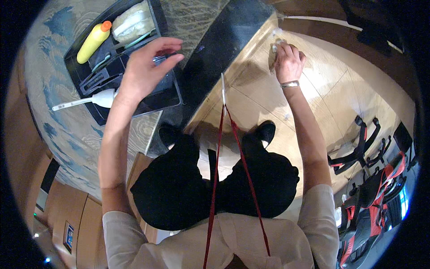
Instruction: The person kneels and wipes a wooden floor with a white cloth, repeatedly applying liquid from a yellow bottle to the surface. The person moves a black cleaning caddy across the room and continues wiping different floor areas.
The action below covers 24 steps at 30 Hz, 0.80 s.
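My left hand (144, 69) is raised over a black plastic caddy (178, 90), its fingers apart and nothing seen between them. Inside the caddy lie a yellow squeeze bottle (93, 43) with an orange cap and a pale cloth or pad (133, 23). A white long-handled tool (100, 98) rests across its near side, partly behind my wrist. To the right, my right hand (289, 64) pinches a small pale wad (276, 45) low over the wooden floor (262, 97), close to its border strip. My fingers cover most of the wad, so its kind is unclear.
A dark band (210, 57) separates the wood from a patterned carpet (50, 87). A badge on a red lanyard (220, 134) hangs before me. Office chair bases (359, 148) stand at the right. Both my shoes (267, 131) are near the floor border.
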### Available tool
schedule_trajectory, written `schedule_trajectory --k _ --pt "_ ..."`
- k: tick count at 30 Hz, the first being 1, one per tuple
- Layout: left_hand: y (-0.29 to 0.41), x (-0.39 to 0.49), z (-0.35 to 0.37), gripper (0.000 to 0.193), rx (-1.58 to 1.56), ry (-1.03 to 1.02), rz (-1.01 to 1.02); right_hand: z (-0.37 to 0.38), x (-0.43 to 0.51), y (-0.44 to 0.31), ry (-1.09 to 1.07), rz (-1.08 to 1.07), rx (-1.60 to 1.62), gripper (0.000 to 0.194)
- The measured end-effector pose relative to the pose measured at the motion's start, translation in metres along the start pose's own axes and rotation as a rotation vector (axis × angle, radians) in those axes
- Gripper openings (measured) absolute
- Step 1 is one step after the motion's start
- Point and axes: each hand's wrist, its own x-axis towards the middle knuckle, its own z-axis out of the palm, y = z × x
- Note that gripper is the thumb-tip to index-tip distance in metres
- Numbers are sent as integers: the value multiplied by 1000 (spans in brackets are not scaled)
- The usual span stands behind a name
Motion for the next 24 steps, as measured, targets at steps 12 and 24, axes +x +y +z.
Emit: schedule_trajectory --k 12,24 --pt "6 5 -2 29 -38 14 -50 14 2 -3 115 39 -26 25" --pt "3 -10 0 29 -71 3 -58 11 10 -5 111 7 -65 22"
